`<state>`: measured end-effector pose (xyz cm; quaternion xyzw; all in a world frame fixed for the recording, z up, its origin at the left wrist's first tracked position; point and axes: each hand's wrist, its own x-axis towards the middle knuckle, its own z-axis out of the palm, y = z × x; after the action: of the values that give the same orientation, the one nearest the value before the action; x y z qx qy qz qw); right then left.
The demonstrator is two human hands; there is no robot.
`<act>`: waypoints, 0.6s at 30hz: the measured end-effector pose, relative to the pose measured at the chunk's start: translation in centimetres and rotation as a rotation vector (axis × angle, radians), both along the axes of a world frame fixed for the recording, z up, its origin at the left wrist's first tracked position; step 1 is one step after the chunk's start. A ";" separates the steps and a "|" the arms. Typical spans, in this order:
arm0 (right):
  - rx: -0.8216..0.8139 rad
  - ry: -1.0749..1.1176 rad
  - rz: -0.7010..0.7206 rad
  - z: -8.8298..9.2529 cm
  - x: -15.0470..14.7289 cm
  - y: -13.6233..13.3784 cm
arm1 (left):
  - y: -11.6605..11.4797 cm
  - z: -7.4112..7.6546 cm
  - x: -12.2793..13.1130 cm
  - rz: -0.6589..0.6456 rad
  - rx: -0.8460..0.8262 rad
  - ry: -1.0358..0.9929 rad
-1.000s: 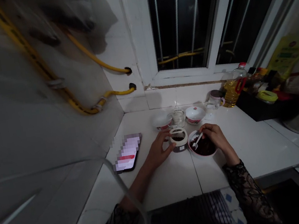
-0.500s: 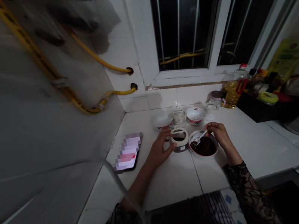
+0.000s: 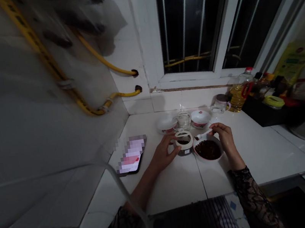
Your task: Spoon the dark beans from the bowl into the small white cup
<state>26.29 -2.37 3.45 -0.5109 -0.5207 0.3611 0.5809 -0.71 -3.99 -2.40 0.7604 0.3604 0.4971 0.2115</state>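
Note:
My left hand (image 3: 166,152) grips a small clear jar (image 3: 185,149) with a cream rim, thumb and fingers on either side of it. Dark contents show through the jar's open top. Between the fingers of my right hand (image 3: 223,136) is the handle of a small white spoon (image 3: 204,134). A little dark food sits on the spoon's head, which hangs over the gap between jar and bowl. Just below the spoon stands a white bowl (image 3: 221,152) holding dark, chunky, oily food (image 3: 208,149).
Behind the jar stand two white bowls (image 3: 166,122) (image 3: 200,117) and a glass jar (image 3: 183,120). A phone (image 3: 132,155) lies on the white tiled counter (image 3: 172,188) at left. An oil bottle (image 3: 238,94) and a black box (image 3: 259,110) of condiments are at right.
The spoon has risen out of the bowl's food and swung left toward the jar, now carrying a bit of dark food. My left hand keeps its place on the jar.

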 end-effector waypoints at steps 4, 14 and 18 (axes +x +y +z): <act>0.201 -0.149 -0.046 0.2 -2.0 -0.7 | -0.1 0.1 0.0 0.001 -0.006 0.003; 0.703 -0.695 0.059 0.3 -2.7 -1.9 | 0.1 -0.2 0.0 -0.002 -0.009 -0.003; 0.482 -0.563 -0.163 -0.5 0.1 -1.1 | 0.0 -0.2 0.0 -0.001 -0.015 0.009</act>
<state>26.37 -3.45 2.93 -0.4788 -0.6876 0.0262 0.5453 -0.75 -3.95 -2.56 0.7613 0.3648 0.4908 0.2156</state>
